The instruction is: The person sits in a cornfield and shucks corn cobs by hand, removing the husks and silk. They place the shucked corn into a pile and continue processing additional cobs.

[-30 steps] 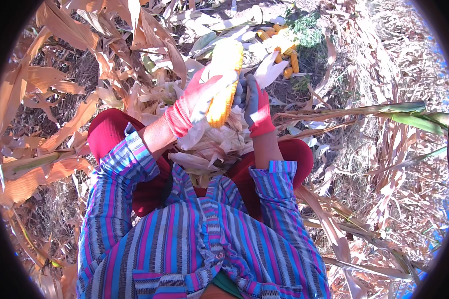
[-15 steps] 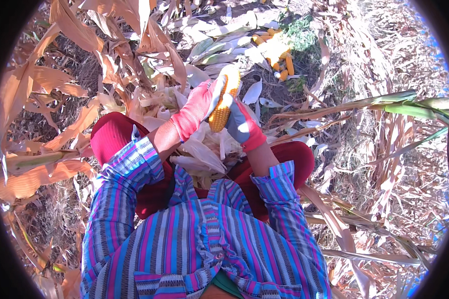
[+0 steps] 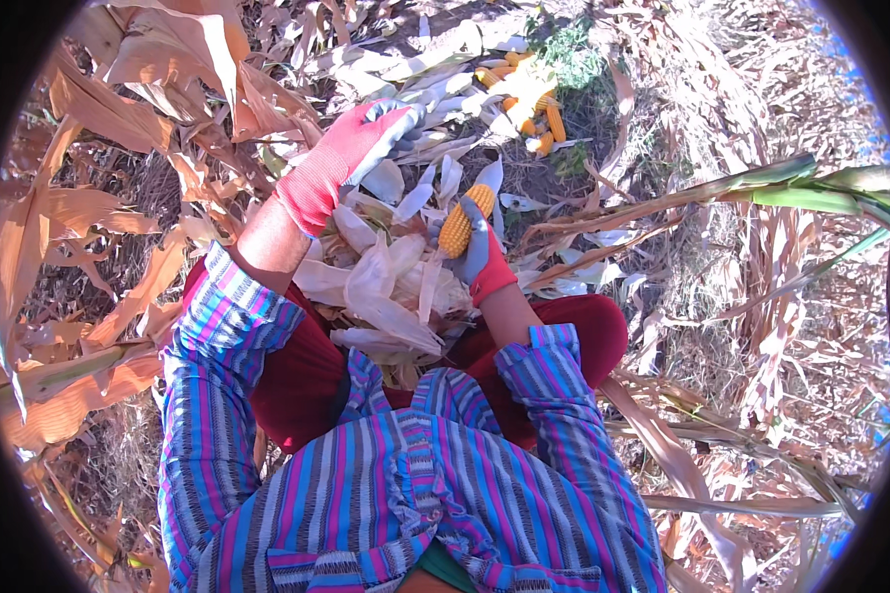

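My right hand [image 3: 483, 259], in a red and grey glove, grips a yellow corn cob [image 3: 457, 223] that points up and away from me, with pale husk still hanging at its tip. My left hand [image 3: 351, 153], gloved the same way, is stretched out to the upper left of the cob. Its grey fingers curl over pale husk leaves [image 3: 412, 150]. A heap of stripped pale husks [image 3: 391, 292] lies in my lap between my red-trousered knees.
A small pile of bare yellow cobs [image 3: 534, 104] lies on the ground ahead, beside a green weed. Dry brown corn leaves crowd the left side [image 3: 119, 227]. A green stalk [image 3: 791, 188] leans in from the right over dry litter.
Both hands held the cob together before. My left hand has pulled away up and to the left with husk, and my right hand has lowered the cob toward my lap.
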`<state>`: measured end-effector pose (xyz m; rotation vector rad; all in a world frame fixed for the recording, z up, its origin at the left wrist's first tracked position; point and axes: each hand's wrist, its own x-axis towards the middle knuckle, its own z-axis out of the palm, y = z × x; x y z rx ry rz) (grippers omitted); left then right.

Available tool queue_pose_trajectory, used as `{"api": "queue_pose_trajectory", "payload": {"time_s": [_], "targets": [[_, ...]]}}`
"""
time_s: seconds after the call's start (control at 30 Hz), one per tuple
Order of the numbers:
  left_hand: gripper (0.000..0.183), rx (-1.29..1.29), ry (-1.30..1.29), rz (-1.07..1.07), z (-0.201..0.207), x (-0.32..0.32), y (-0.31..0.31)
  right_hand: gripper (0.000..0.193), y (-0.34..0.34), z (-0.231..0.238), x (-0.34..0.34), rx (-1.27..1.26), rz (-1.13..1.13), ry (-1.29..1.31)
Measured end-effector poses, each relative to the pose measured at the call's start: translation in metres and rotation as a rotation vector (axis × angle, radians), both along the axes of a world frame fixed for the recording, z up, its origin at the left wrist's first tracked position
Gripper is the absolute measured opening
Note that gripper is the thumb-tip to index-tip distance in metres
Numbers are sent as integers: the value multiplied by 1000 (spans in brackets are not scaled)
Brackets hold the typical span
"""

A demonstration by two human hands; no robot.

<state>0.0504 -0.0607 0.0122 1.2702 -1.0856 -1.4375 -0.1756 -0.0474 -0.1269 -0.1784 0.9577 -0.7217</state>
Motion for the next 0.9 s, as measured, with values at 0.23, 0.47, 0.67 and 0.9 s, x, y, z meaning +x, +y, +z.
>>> {"api": "queue_pose_trajectory", "payload": {"time_s": [0.23,0.47,0.67,0.9], "targets": [[27,-222,-192,-94,35,-21,21,52,27,-31,-7,36,168,165],[32,-302,-373,-124,51,-20,23,53,-103,-26,-53,-212,-307,-50],[31,-411,-461,-15,48,-12,37,42,-58,-77,15,25,-26,-34],[24,-709,-912,51,75,1,55,41,-13,-185,39,271,-199,-287]]}}
